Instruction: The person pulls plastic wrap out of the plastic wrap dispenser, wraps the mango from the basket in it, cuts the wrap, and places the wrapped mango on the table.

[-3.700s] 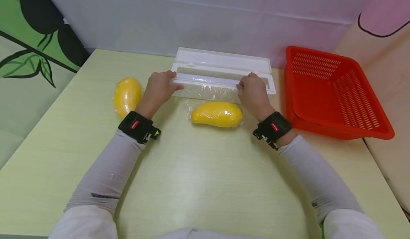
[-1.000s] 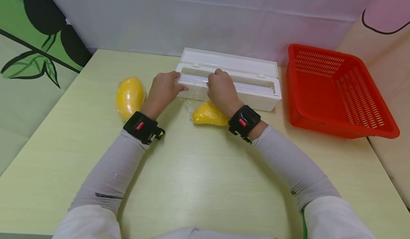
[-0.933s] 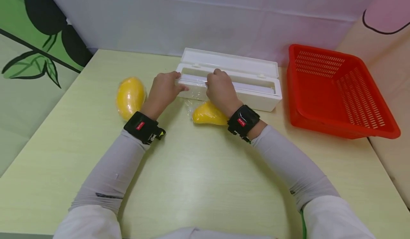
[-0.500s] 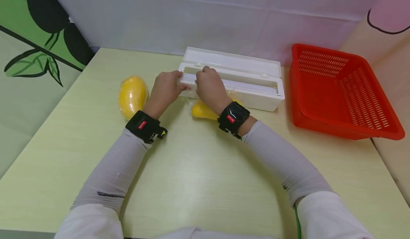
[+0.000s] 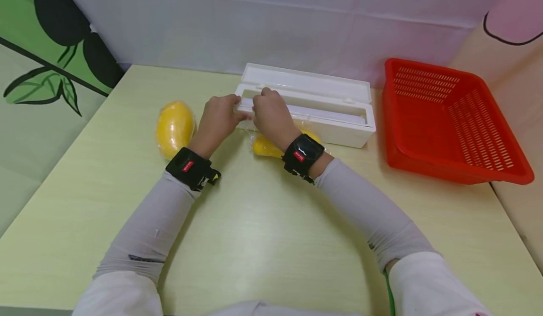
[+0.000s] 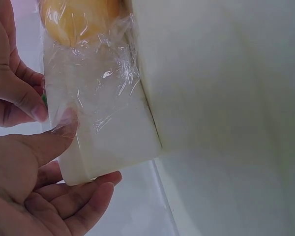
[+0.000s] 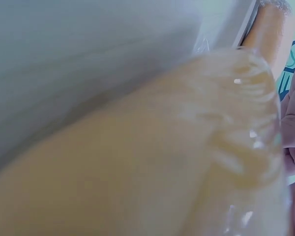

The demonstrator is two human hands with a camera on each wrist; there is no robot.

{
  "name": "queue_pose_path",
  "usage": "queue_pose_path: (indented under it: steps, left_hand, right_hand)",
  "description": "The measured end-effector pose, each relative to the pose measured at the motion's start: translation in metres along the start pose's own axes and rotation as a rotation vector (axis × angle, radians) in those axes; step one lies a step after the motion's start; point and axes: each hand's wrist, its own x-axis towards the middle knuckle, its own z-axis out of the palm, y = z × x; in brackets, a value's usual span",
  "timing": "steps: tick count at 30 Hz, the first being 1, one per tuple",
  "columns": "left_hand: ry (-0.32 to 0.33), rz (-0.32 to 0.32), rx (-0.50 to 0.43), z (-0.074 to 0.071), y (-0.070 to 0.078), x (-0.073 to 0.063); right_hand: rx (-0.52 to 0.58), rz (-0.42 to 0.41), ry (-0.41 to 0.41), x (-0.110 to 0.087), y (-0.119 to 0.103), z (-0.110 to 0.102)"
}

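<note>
A white cling film dispenser stands at the back of the table, its lid tipped back and the roll showing. My left hand grips its left end, thumb on the front face over the film. Close beside it, my right hand pinches a small green slide cutter at the dispenser's edge, mostly hidden by the fingers. Clear film hangs over the front face. A film-wrapped yellow mango lies in front, partly behind my right wrist; it fills the right wrist view.
Another wrapped yellow mango lies left of my left hand. To the right of the dispenser is a red plastic basket with slotted sides. A fabric-covered wall rises behind the table.
My right hand has slid left along the dispenser from its right end to beside my left hand. My left hand has kept its grip on the left end.
</note>
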Motion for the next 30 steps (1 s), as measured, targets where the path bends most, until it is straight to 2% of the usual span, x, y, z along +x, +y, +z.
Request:
queue_pose_path:
  steps: [8,18,30]
  left_hand:
    - [-0.012,-0.026,-0.007,0.0014,-0.0012,0.0002]
    - [-0.009,-0.024,0.012,0.0025,-0.0032,0.0011]
    - [-0.011,-0.026,0.011,0.0027,-0.0015,0.0021]
  right_hand:
    - [0.004,-0.006,0.015,0.0014,-0.0037,0.0016]
    - [-0.001,-0.008,0.042,0.004,-0.0059,0.0055]
    - [0.05,0.037,0.048,0.0058,-0.0105,0.0057]
